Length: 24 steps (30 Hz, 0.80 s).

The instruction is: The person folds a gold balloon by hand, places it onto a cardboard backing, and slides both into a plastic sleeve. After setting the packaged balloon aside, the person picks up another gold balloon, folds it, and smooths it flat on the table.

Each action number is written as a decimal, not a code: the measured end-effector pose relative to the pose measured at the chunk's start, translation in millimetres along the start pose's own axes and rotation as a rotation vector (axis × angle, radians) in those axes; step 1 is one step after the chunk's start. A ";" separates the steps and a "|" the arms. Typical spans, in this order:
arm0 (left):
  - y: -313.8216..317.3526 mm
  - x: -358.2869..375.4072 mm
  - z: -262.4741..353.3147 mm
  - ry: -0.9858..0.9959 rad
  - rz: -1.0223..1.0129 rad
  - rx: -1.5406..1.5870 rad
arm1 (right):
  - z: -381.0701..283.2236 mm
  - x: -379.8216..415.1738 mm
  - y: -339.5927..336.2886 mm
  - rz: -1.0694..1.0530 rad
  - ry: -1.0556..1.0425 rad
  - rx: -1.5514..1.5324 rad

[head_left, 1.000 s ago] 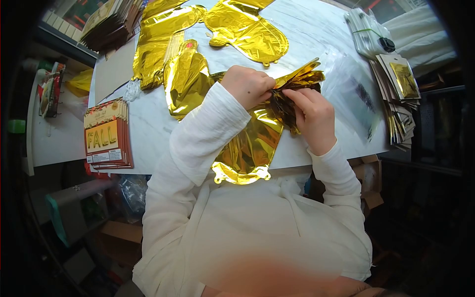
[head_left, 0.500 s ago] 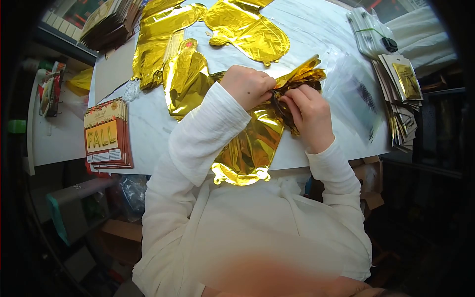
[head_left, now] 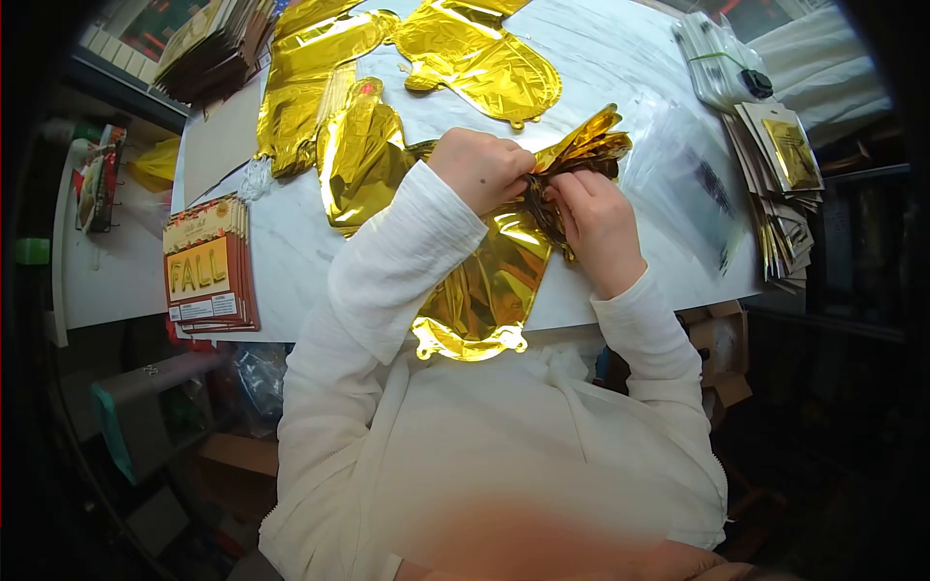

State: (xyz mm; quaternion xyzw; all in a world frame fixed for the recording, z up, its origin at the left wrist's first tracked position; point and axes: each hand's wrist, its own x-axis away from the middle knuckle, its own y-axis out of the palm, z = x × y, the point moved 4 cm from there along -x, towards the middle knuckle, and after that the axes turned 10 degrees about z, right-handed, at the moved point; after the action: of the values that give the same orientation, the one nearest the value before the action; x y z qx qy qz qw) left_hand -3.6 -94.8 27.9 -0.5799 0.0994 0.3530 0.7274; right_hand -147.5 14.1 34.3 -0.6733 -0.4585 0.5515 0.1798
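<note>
A gold foil balloon point(head_left: 492, 276), uninflated, is bunched together at its middle between my two hands. My left hand point(head_left: 481, 172) pinches the gathered foil from the left. From the right, my right hand point(head_left: 598, 229) grips the same bunch, thumb and fingers pressed together. Crumpled foil fans out above the hands, and a flat rounded end hangs toward my lap over the table's front edge. The exact pinch point is partly hidden by my fingers. More flat gold foil balloons point(head_left: 363, 155) lie just left of and beyond my left hand.
Printed "FALL" packages point(head_left: 208, 266) are stacked at the left edge of the marble-patterned table point(head_left: 286, 300). Clear plastic bags point(head_left: 688, 198) lie to the right, beside a stack of cards point(head_left: 790, 165). A brown stack point(head_left: 213, 48) stands at the back left.
My right hand has shifted slightly left and turned a little around the bunched foil. My left hand keeps its pinch, almost unmoved.
</note>
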 end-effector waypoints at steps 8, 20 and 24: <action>0.1 -0.3 -0.1 -0.006 -0.017 -0.003 | -8.0 -5.2 -7.7 -0.012 0.008 -0.087; -0.3 -0.2 -1.3 -0.007 -0.025 -0.005 | -2.5 -0.3 -38.7 0.153 0.060 -0.048; 1.0 0.0 -1.8 -0.002 -0.028 -0.019 | -4.9 0.1 -36.9 0.134 0.003 0.047</action>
State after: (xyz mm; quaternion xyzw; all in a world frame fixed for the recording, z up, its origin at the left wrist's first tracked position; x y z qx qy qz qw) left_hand -3.8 -96.4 26.6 -0.5877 0.0875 0.3444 0.7269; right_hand -158.6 34.5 63.5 -0.6991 -0.3991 0.5717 0.1589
